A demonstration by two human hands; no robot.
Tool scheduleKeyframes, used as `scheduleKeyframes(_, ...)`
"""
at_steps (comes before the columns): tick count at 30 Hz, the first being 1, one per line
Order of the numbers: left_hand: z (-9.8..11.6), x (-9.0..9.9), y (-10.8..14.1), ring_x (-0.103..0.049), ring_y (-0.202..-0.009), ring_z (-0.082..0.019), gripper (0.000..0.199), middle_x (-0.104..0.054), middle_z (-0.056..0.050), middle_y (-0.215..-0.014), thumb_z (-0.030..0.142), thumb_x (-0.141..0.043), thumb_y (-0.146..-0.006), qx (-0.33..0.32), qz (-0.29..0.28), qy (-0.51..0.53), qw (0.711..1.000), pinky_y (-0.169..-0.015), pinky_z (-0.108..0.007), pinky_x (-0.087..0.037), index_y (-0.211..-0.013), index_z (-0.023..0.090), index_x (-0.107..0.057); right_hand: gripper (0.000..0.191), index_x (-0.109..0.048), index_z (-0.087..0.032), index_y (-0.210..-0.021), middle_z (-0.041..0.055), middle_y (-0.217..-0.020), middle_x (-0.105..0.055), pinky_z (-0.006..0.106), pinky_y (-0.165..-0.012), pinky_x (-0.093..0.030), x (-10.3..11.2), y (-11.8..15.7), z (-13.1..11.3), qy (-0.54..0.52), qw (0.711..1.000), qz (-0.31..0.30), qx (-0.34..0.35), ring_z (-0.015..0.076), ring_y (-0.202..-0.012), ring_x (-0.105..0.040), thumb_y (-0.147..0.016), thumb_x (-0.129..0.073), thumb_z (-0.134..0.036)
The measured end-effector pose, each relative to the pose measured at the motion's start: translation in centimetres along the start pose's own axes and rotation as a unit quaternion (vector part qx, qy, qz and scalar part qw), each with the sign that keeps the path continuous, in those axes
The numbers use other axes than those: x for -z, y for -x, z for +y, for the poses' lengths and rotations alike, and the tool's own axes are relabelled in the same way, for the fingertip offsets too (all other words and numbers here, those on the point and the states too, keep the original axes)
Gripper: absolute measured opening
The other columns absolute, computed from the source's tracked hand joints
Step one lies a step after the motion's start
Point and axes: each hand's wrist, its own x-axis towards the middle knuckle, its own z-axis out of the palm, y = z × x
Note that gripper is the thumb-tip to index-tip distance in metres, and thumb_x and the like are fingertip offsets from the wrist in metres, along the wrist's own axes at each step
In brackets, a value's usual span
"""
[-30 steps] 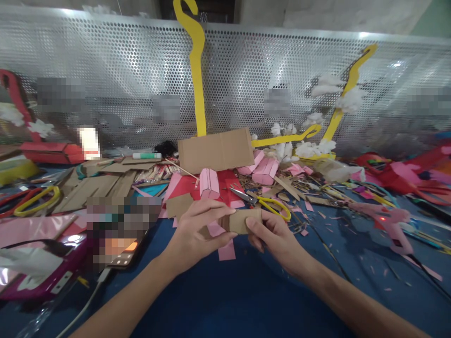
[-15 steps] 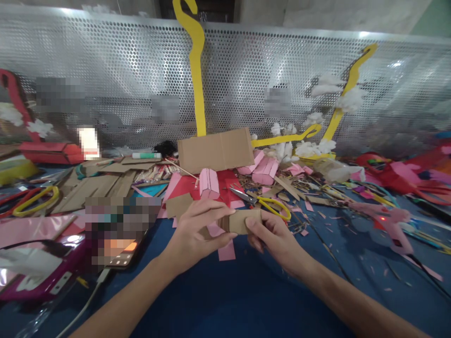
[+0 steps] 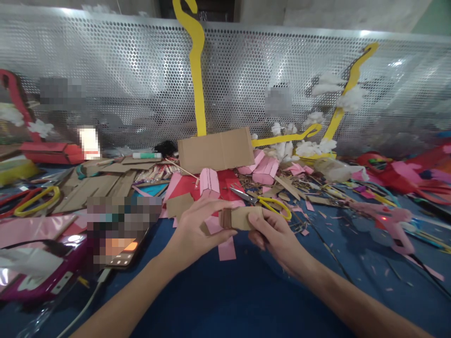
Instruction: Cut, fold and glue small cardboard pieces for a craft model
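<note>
Blue table (image 3: 211,300), cardboard piece (image 3: 241,219), now slightly turned

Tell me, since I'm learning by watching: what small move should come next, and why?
I'd probably pinch the darker end of the small cardboard piece gently with the left hand, to steady it: the left thumb and fingers frame that end, while the right hand grips the opposite end, its thumb on the tan face.

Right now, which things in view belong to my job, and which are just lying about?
Job in hand:
- small cardboard piece: right hand pinching one end, left hand around the other

Seemingly just lying about:
- scissors beyond the hands
- pink glue gun
- green-white tube
</note>
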Motion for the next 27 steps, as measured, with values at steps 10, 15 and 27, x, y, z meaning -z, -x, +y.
scheduleKeyframes(10,0.24,0.04,-0.03,-0.066,-0.108,-0.024,0.045,-0.071,-0.008,-0.117,0.032,-0.086,-0.079,0.002,0.002,0.024,1.0,-0.097,-0.042,-0.054,-0.12,0.023,-0.069,0.037,-0.063,-0.017,-0.094,-0.0071,-0.057,-0.046,0.023,-0.047,-0.026,-0.2,0.26,-0.33,0.016,0.999,-0.028,-0.01,0.0079,-0.047,-0.034,-0.1,-0.059,-0.052)
scheduleKeyframes(15,0.32,0.01,-0.11,-0.066,-0.107,-0.024,0.043,-0.071,-0.009,-0.116,0.031,-0.086,-0.079,0.006,-0.001,0.02,1.0,-0.096,-0.042,-0.054,-0.117,0.022,-0.07,0.038,-0.062,-0.016,-0.092,-0.0073,-0.056,-0.045,0.023,-0.047,-0.027,-0.28,0.14,-0.27,0.011,0.999,-0.029,-0.009,0.0075,-0.046,-0.034,-0.099,-0.06,-0.054)
scheduleKeyframes(27,0.01,0.0,0.0,-0.067,-0.108,-0.026,0.043,-0.072,-0.01,-0.117,0.031,-0.085,-0.079,0.009,0.0,0.03,1.0,-0.095,-0.046,-0.056,-0.118,0.024,-0.071,0.037,-0.062,-0.017,-0.09,-0.0067,-0.056,-0.046,0.023,-0.046,-0.026,-0.32,0.19,-0.27,0.005,1.0,-0.017,-0.008,0.0075,-0.046,-0.033,-0.099,-0.061,-0.053)
